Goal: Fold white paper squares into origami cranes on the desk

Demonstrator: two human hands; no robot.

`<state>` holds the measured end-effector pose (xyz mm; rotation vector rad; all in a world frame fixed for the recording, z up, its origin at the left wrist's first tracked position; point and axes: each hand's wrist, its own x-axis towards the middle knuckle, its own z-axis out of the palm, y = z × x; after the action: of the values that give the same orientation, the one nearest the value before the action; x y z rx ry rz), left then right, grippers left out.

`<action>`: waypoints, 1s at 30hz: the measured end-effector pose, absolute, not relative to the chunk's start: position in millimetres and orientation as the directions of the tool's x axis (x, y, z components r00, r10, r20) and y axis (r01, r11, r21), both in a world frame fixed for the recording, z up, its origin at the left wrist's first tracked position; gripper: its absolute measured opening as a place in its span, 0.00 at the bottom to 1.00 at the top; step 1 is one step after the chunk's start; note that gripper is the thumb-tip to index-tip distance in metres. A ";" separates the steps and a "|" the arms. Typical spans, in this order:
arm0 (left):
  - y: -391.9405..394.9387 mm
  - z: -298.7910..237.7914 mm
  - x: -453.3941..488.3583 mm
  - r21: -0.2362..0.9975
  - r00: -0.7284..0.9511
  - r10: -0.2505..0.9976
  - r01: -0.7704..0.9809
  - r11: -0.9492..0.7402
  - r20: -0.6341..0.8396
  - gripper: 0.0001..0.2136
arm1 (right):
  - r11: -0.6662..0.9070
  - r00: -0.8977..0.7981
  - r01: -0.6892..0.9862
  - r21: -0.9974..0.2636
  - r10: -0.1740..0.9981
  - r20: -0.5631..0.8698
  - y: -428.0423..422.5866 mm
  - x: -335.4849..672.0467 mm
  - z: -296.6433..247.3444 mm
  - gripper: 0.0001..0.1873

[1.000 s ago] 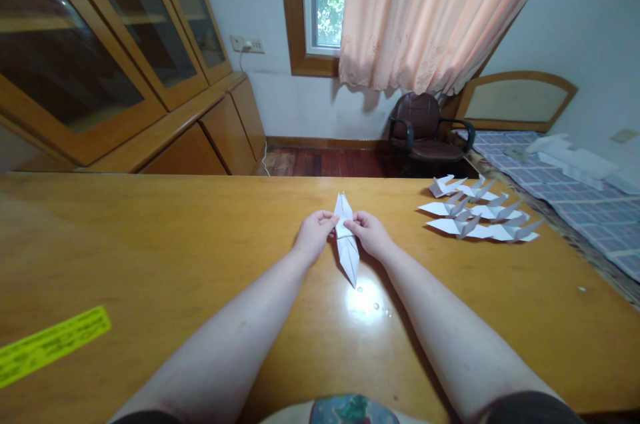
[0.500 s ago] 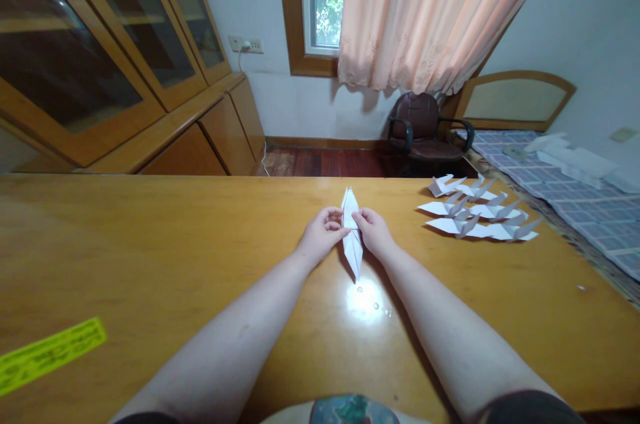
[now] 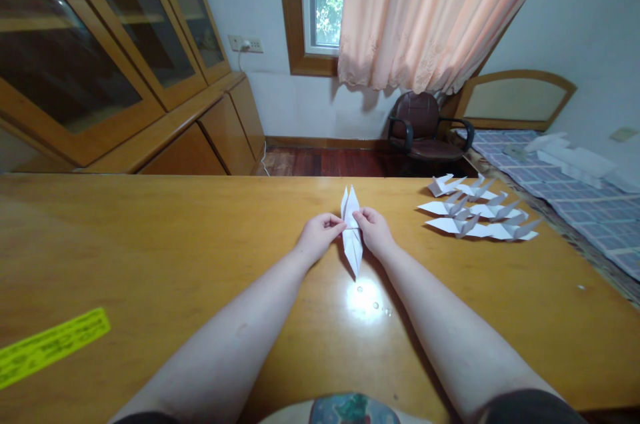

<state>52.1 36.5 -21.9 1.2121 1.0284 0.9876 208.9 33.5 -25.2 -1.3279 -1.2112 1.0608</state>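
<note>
A piece of folded white paper [image 3: 353,247], long and diamond-shaped with pointed ends, is held just over the table between my hands. Its far end splits into two narrow points. My left hand [image 3: 320,236] pinches the paper's left edge near the middle, thumb and fingertips together. On the other side my right hand [image 3: 374,229] grips the right edge, its thumb lying on the upper face and its other fingers partly hidden. Several folded paper cranes [image 3: 457,227] stand in rows to the right of my right hand.
The wooden table [image 3: 175,244] spans the view, with a yellow label strip [image 3: 55,346] at its left. Beyond it are a glass-doored cabinet [image 3: 150,87], a brown armchair [image 3: 423,124] and a bed with a checked cover [image 3: 565,191]. A tiny white scrap [image 3: 581,287] lies near the right edge.
My left fingers have drawn together into a pinch at the paper's left edge. The two far points of the paper now stand further apart. My right hand has hardly moved.
</note>
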 end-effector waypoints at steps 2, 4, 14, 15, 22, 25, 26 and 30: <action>36.9 -22.1 51.6 0.998 0.278 0.960 -0.038 0.057 -0.044 0.09 | 0.005 0.128 0.103 -0.995 0.992 0.018 33.9 209.6 -25.4 0.17; 37.3 -23.2 51.3 1.000 0.278 0.960 -0.010 0.014 -0.011 0.10 | -0.002 0.137 0.087 -0.996 0.991 0.010 34.6 210.4 -26.1 0.17; 34.8 -21.2 47.6 0.947 0.277 0.946 0.220 -0.233 0.168 0.03 | 0.007 0.126 0.092 -0.996 0.992 0.019 31.8 207.6 -21.4 0.17; 34.6 -20.9 48.4 0.953 0.279 0.946 0.204 -0.225 0.164 0.02 | 0.012 0.128 0.089 -0.996 0.992 0.023 31.7 207.3 -20.8 0.17; 34.4 -20.7 53.1 0.994 0.241 0.970 0.098 -0.043 0.018 0.07 | 0.009 0.125 0.144 -0.990 0.992 0.027 30.1 208.7 -21.4 0.17; 35.6 -21.7 52.6 0.996 0.199 0.980 0.089 0.006 -0.024 0.09 | 0.018 0.098 0.176 -0.984 0.995 0.036 29.3 209.4 -21.7 0.18; 35.9 -22.0 52.4 0.997 0.192 0.981 0.074 0.018 -0.032 0.09 | 0.026 0.092 0.187 -0.982 0.995 0.044 29.3 209.5 -21.8 0.17; 35.6 -20.7 52.8 0.998 0.147 0.987 0.025 0.058 -0.061 0.10 | 0.055 0.078 0.205 -0.977 0.994 0.072 30.2 209.5 -23.3 0.17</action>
<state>52.8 35.6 -20.7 1.2469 1.1426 1.0467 209.5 30.2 -23.3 -1.3471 -1.3216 0.9949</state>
